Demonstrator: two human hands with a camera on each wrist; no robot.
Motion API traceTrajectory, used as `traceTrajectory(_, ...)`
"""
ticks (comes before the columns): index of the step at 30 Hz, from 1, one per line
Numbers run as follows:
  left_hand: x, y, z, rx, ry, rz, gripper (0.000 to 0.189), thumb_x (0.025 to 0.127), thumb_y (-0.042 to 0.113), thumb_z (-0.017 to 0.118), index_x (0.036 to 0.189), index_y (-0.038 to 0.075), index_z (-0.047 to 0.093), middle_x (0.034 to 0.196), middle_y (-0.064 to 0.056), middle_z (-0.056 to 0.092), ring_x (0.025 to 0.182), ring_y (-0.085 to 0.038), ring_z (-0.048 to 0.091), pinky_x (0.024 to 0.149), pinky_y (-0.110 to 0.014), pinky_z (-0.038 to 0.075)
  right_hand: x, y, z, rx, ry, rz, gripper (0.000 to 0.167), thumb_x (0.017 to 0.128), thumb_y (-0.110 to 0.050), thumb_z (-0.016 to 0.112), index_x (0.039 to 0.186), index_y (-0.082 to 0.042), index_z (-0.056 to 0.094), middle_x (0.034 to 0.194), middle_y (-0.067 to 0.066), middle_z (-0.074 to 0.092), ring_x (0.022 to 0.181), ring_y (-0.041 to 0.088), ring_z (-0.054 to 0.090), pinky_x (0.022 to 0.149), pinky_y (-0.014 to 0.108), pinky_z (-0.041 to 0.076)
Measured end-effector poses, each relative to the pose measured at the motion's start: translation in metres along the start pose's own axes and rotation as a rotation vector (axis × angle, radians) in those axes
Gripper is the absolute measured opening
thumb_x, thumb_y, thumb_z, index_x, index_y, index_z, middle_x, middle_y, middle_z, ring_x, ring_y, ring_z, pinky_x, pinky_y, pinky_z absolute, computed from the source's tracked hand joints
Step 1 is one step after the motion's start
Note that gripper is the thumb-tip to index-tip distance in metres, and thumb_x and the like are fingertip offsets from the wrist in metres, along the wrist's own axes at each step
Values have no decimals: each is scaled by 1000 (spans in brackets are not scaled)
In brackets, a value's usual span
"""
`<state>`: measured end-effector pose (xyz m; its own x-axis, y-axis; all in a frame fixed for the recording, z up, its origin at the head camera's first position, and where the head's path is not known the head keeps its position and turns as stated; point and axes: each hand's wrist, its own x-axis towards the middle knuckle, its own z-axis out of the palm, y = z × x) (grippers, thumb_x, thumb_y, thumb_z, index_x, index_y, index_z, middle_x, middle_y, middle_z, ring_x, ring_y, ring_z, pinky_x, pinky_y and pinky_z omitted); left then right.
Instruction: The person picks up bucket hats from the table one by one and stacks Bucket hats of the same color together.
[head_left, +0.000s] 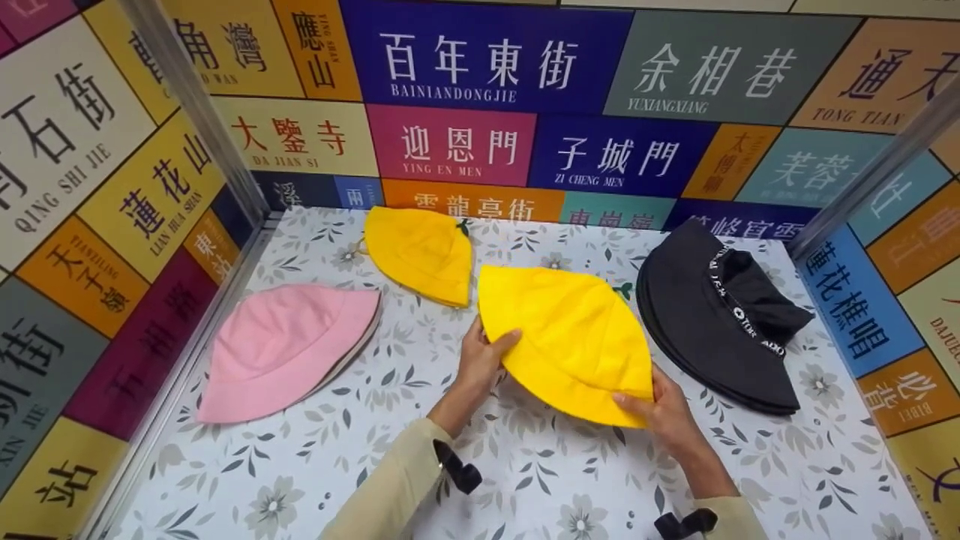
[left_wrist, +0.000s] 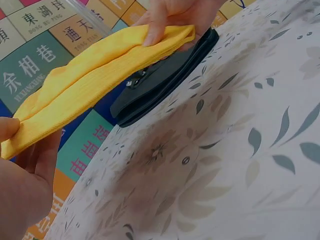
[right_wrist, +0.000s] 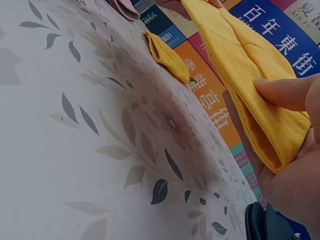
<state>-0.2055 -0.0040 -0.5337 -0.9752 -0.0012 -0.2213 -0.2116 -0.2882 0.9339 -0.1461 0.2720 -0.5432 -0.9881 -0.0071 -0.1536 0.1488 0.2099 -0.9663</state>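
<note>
A yellow bucket hat [head_left: 566, 341], folded flat with a small green leaf tab at its top, is held up above the table between both hands. My left hand [head_left: 484, 356] pinches the brim at its left end, thumb on the near face. At the brim's right end my right hand [head_left: 660, 405] grips it the same way, its thumb [right_wrist: 282, 92] on the cloth and the other fingers behind. In the left wrist view the folded hat [left_wrist: 95, 80] shows edge-on, clear of the table.
On the floral-patterned table [head_left: 420, 480] lie a second yellow hat [head_left: 420, 255] at the back, a pink bucket hat [head_left: 289, 349] on the left and stacked black bucket hats [head_left: 705, 322] with white lettering on the right. Panels covered in street-name signs [head_left: 480, 60] enclose the table.
</note>
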Motion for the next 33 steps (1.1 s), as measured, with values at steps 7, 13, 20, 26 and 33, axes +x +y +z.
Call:
traceTrajectory(7, 4, 7, -24, 66, 47, -22, 50, 92, 16, 71, 139, 13, 53, 120, -15, 70, 92, -15, 69, 80, -30, 59, -1, 0, -6, -56, -56, 3, 60, 86, -1, 75, 140, 4, 50, 104, -1, 67, 86, 10, 65, 79, 22, 55)
traceTrajectory(13, 2, 12, -38, 57, 47, -46, 50, 93, 17, 70, 139, 12, 54, 117, -15, 71, 88, -15, 71, 78, -29, 60, 1, 1, -11, -74, -89, 12, 61, 84, -3, 77, 139, 6, 51, 104, 4, 68, 85, 11, 65, 78, 22, 55)
traceTrajectory(20, 2, 12, -50, 91, 85, -87, 58, 91, 15, 71, 145, 10, 50, 120, -16, 71, 85, -14, 69, 77, -26, 59, 3, 5, -17, -159, -113, 59, 57, 82, -2, 76, 134, 7, 55, 101, 7, 69, 81, 12, 64, 75, 22, 54)
traceTrajectory(26, 0, 9, -57, 176, 104, -112, 47, 88, 12, 72, 133, 7, 60, 118, -14, 72, 87, -14, 69, 77, -26, 59, 6, 5, -19, -276, -101, 54, 55, 81, -5, 77, 132, 7, 58, 104, 12, 70, 80, 12, 61, 73, 21, 51)
traceTrajectory(33, -5, -3, -69, 263, 100, -67, 38, 86, 6, 72, 123, 3, 63, 111, -17, 74, 78, -13, 65, 66, -23, 53, 10, 11, -16, -315, -79, 72, 49, 81, -9, 78, 126, 6, 64, 101, 11, 73, 77, 12, 63, 72, 21, 51)
